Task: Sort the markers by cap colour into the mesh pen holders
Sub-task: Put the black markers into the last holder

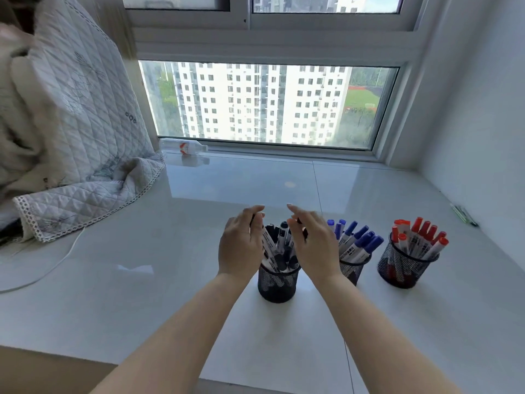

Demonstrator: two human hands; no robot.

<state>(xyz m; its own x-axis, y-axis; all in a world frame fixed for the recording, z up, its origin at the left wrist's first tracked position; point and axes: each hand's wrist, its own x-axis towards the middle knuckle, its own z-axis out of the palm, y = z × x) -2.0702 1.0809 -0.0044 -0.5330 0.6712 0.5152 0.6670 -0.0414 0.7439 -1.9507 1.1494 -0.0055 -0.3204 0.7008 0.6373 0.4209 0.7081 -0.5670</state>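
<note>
- Markers with black caps (281, 245) are standing in the leftmost mesh holder (277, 282), caps up and fanned out a bit, long axes leaning slightly away from the person.
- The blue-capped markers (360, 243) sit in the middle holder (352, 270) and the red-capped markers (420, 237) in the right holder (403, 270), all three holders in a row on the glossy white sill (170, 280). I don't see any loose markers lying around, so my guess is the sort is basically done (or on its last bit).
- Left hand (241, 245) is on the left side of the black bunch, fingers curved over the top and touching one leaning marker. Looks like a dark cap is pinched at the fingertips, but I can't really tell if it's gripping or just nudging.
- Right hand (312, 245) mirrors it on the right side, fingers arched over the caps, something dark peeking under them (same deal, can't say for sure it's holding anything).
- What matters next: the bunch sits right between the two palms, just below the fingertips, both hands equally near. Any tidying push would go inward and down along the markers' upright axis.
- Off to the side: a quilted blanket (71, 137), a white cable (56, 263), a plastic bottle (184, 147) lying by the window.
</note>
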